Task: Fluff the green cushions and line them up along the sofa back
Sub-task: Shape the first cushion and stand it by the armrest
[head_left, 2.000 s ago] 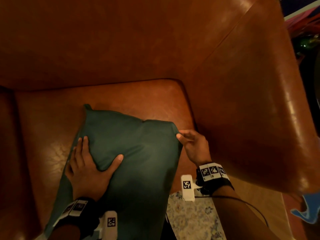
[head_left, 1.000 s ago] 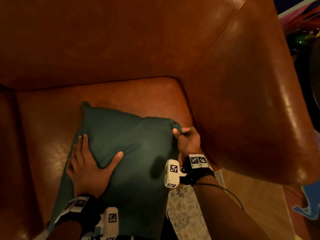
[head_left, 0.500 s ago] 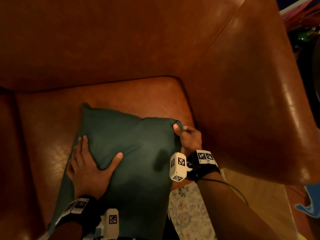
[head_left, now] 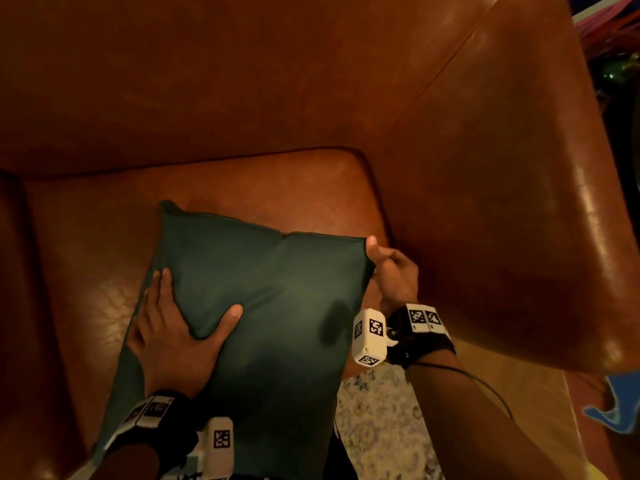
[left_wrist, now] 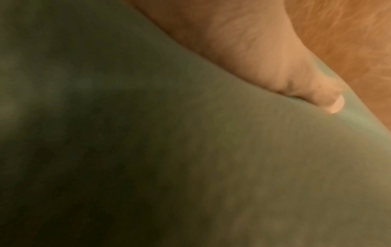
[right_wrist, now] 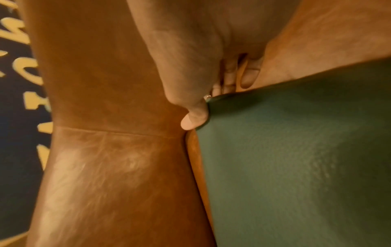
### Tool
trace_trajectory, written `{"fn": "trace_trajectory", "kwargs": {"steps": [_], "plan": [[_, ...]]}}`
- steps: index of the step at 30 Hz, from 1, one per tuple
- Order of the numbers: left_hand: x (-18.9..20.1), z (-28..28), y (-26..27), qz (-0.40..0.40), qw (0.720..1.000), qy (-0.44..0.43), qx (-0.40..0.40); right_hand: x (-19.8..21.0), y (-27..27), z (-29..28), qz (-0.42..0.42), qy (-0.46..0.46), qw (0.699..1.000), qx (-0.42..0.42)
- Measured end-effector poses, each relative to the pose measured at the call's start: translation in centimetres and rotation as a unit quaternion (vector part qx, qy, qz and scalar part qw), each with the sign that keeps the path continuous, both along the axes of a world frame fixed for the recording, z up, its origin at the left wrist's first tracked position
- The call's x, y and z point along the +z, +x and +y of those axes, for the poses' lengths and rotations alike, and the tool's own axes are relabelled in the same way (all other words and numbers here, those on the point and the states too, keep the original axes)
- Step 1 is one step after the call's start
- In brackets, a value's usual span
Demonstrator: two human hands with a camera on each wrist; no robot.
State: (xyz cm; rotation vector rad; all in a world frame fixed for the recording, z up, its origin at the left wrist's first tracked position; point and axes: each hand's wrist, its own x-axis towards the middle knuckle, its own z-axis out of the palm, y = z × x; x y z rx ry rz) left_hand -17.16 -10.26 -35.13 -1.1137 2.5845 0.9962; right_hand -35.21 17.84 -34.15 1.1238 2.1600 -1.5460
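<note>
One dark green cushion (head_left: 273, 306) lies flat on the brown leather sofa seat (head_left: 86, 271), its near end hanging over the seat's front edge. My left hand (head_left: 173, 327) lies on its left side with fingers straight and thumb spread, pressing the fabric. The left wrist view shows the thumb (left_wrist: 275, 66) sunk into the green cushion (left_wrist: 169, 150). My right hand (head_left: 388, 268) pinches the cushion's far right corner, thumb on top, fingers curled beneath. In the right wrist view the thumb (right_wrist: 194, 115) clamps the corner of the cushion (right_wrist: 296, 158). No other green cushion shows.
The sofa back (head_left: 242, 81) rises behind the seat, and the padded right armrest (head_left: 519, 202) stands close beside my right hand. A pale patterned rug (head_left: 381, 427) and wooden floor (head_left: 519, 393) lie below the seat's front edge. A blue object (head_left: 616, 403) sits at the far right.
My right hand shifted from the cushion's right edge to its far right corner and took hold of it, pulling the corner out flat. The left hand stayed pressed on the left side.
</note>
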Motion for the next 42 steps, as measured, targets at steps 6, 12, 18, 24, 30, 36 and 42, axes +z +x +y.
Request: {"fn": "trace_trajectory", "kwargs": {"steps": [6,12,18,24,30,36,42], "plan": [[-0.4,-0.5,-0.1,-0.001,1.0,0.0,0.001,-0.4,0.6,-0.2,0.034,-0.163,0.986,-0.002],[-1.2,-2.0,0.1,-0.006,0.999,0.031,0.006,0.5,-1.6,3.0,0.01,-0.265,0.927,0.264],[-1.0,-3.1,0.1,-0.01,0.999,0.045,0.0,0.1,-2.8,2.3,0.061,-0.168,0.947,0.268],[-0.9,-3.2,-0.2,-0.012,0.999,0.05,0.003,-0.6,-1.9,1.8,0.04,-0.28,0.937,0.204],[-0.7,-3.2,-0.1,-0.016,0.999,0.043,-0.005,-1.3,-0.6,2.3,-0.015,-0.366,0.917,0.16],[-1.1,-3.3,0.0,-0.011,0.999,0.042,-0.007,-1.2,-0.1,-0.3,-0.019,-0.283,0.952,0.114],[-1.5,-3.2,0.2,-0.008,0.999,0.033,-0.009,-0.4,-0.1,-0.9,-0.046,-0.245,0.966,0.074]]}}
